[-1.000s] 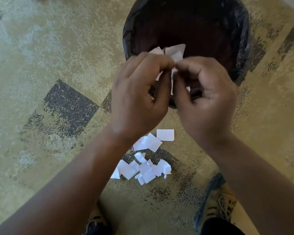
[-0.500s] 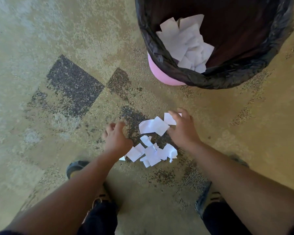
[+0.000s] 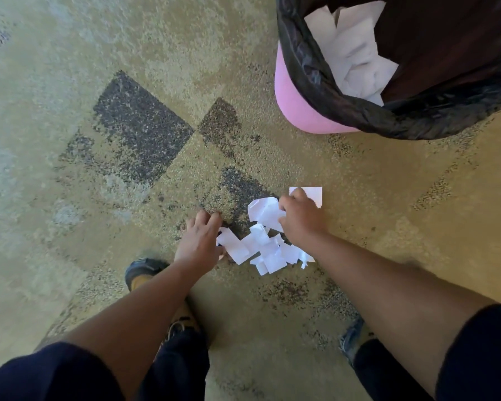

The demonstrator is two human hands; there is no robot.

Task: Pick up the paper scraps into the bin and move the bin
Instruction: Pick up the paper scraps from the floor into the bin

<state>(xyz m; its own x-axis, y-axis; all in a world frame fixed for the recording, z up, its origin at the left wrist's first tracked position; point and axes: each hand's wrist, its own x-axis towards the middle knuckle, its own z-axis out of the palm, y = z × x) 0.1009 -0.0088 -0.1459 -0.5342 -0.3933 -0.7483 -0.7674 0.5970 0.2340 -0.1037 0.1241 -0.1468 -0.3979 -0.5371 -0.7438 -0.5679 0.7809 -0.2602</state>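
The paper scraps (image 3: 261, 244) lie heaped on the carpeted floor (image 3: 128, 198), near the pink bin (image 3: 295, 105), which already holds paper. My right hand (image 3: 300, 218) curls over the heap's far side; my left hand (image 3: 200, 241) cups its near-left edge, fingers bent. Step in hand: gathering. Next, I judge, squeeze the heap together and lift it to the bin.
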